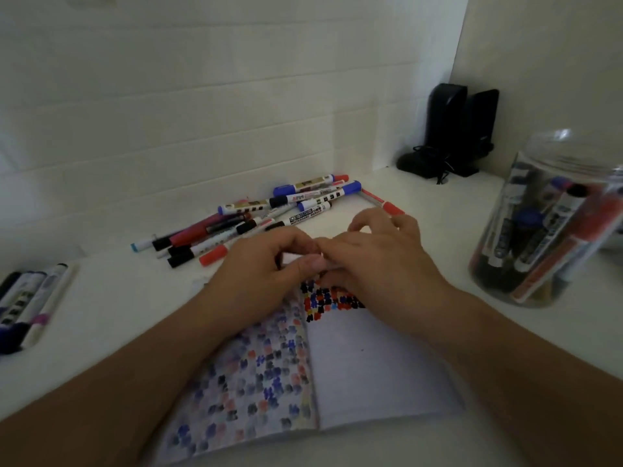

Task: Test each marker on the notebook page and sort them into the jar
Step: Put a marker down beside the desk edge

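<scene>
Well, our hands [323, 261] pinch together something white, unclear what; jar [553, 230] part-filled, marker pile [263, 214] upper centre waits.

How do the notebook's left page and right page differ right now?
The left page is covered with faded colour marks over nearly its whole face; the right page has vivid red, black and blue marks only along its top edge. The left page's marks look pale, the right page's look dark. Both lie flat, open.

**Colours and patterns on the desk**

Notebook [371, 372]: white pages, dotted with red, black, blue and yellow test marks (paler on the left leaf). Marker pile [256, 217]: white barrels; blue, red, black caps. Jar [553, 230]: clear. Speakers [458, 126]: black. Table [118, 315]: white.
</scene>
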`<state>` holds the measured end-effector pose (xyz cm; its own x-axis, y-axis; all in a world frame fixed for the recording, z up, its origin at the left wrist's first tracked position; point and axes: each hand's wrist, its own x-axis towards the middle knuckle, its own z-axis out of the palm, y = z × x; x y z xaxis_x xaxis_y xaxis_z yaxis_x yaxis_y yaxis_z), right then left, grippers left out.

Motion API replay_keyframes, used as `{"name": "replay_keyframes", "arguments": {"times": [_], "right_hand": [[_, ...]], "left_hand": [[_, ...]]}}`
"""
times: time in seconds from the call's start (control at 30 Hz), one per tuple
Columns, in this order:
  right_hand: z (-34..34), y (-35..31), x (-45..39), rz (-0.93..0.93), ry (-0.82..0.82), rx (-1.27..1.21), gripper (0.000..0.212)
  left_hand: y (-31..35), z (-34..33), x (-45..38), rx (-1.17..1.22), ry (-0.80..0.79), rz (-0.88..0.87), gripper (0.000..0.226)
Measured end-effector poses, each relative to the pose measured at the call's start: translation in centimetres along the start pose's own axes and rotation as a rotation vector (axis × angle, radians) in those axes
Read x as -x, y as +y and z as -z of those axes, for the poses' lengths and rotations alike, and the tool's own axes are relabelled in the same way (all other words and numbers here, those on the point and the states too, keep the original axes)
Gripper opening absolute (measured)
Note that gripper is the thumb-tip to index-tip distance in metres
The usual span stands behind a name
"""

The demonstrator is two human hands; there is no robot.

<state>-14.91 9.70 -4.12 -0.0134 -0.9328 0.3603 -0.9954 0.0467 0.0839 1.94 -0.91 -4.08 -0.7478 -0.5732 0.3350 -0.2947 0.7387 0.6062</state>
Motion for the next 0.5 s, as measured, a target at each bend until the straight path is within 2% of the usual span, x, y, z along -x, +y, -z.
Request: {"name": "replay_keyframes", "arguments": {"times": [0.1, 0.17, 0.27, 0.4, 0.5], "right_hand": [[0.1, 0.7, 0.0, -0.004, 0.007, -0.041, 0.034], [0.0, 1.3, 0.0, -0.03, 0.008, -0.029, 0.041], [-0.3, 1.0, 0.2, -0.014, -0.086, -0.063, 0.043], [0.1, 0.2, 0.5, -0.013, -0.144, -0.217, 0.026], [0.2, 0.1, 0.4, 0.018, -0.171, -0.201, 0.044]], "left_hand": [[-0.8, 0.4, 0.0, -0.011, 0.043, 0.021, 0.027], [-1.0, 0.5, 0.0, -0.049, 0.018, 0.004, 0.018], [-0.9, 0.3, 0.0, -0.086, -0.017, -0.01, 0.02], [-1.3, 0.7, -0.1, -0.119, -0.016, -0.04, 0.023], [-1.1, 0.9, 0.0, -0.073, -0.018, -0.089, 0.027]]}}
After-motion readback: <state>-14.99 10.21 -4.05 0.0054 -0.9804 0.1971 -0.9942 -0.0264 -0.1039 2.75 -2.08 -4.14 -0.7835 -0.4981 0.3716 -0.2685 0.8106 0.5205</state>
